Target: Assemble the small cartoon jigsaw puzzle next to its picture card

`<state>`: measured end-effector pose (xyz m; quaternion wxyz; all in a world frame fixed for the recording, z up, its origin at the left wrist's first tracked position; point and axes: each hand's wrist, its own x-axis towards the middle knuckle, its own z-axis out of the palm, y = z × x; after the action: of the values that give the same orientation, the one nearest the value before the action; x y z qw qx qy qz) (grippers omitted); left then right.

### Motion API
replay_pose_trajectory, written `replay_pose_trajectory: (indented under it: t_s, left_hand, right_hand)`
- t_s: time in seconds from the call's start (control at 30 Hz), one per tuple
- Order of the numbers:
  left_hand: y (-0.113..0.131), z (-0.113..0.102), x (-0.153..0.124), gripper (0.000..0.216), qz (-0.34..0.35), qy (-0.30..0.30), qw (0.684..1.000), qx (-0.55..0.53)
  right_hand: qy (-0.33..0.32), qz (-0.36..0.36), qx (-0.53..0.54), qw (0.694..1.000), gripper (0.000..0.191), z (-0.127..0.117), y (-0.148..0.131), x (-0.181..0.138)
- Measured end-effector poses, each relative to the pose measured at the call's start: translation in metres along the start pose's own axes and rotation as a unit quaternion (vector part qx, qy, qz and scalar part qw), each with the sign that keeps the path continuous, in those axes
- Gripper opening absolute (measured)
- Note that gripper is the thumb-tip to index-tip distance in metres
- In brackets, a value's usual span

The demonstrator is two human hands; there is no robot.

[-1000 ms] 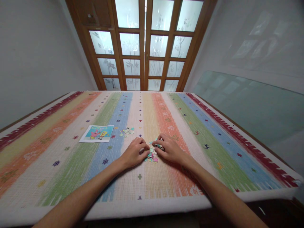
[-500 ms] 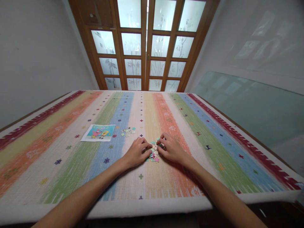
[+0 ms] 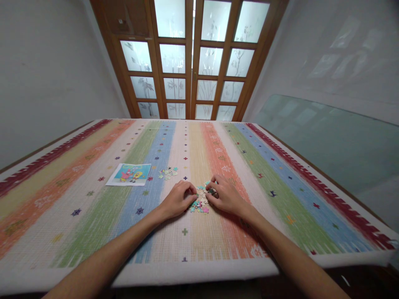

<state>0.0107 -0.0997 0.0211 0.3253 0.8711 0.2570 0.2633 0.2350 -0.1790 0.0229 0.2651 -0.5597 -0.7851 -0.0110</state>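
Observation:
A small heap of coloured jigsaw pieces (image 3: 200,202) lies on the striped cloth (image 3: 93,207) between my two hands. My left hand (image 3: 178,199) rests on the cloth at the heap's left side, its fingers curled and pinched at the pieces. My right hand (image 3: 225,195) sits at the heap's right side, fingertips pinched on a piece at the top of the heap. A second, smaller scatter of pieces (image 3: 167,172) lies farther back to the left. Beside the scatter lies a printed cartoon picture (image 3: 129,174).
The cloth covers a wide table whose front edge (image 3: 193,272) is close to me. Wooden doors with frosted glass panes (image 3: 193,62) stand behind the table. A white wall is at the left and a glass panel (image 3: 327,141) at the right.
Both hands stayed at the heap with only small finger movements; the left fingertips drew back slightly from the pieces. The view shifted a little.

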Motion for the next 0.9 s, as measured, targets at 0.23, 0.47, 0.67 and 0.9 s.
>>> replay_pose_trajectory:
  t_s: [0.23, 0.47, 0.67, 0.9]
  left_hand:
    - [-0.009, -0.028, 0.009, 0.015, 0.007, 0.048, 0.999, 0.012]
    - [-0.044, -0.094, 0.015, 0.019, -0.075, 0.062, 0.991, 0.093]
    - [-0.064, -0.122, 0.007, 0.022, -0.111, -0.023, 0.988, 0.106]
    - [-0.067, -0.125, 0.005, 0.019, -0.138, -0.068, 0.981, 0.120]
  right_hand:
    - [-0.004, 0.001, 0.005, 1.000, 0.005, 0.000, -0.001, 0.000]
    - [-0.001, -0.003, 0.002, 1.000, 0.007, -0.001, -0.001, 0.000]
    - [0.000, -0.003, 0.005, 1.000, 0.007, 0.001, 0.000, 0.000]
    - [0.006, -0.013, -0.002, 1.000, 0.009, 0.000, 0.000, 0.000]
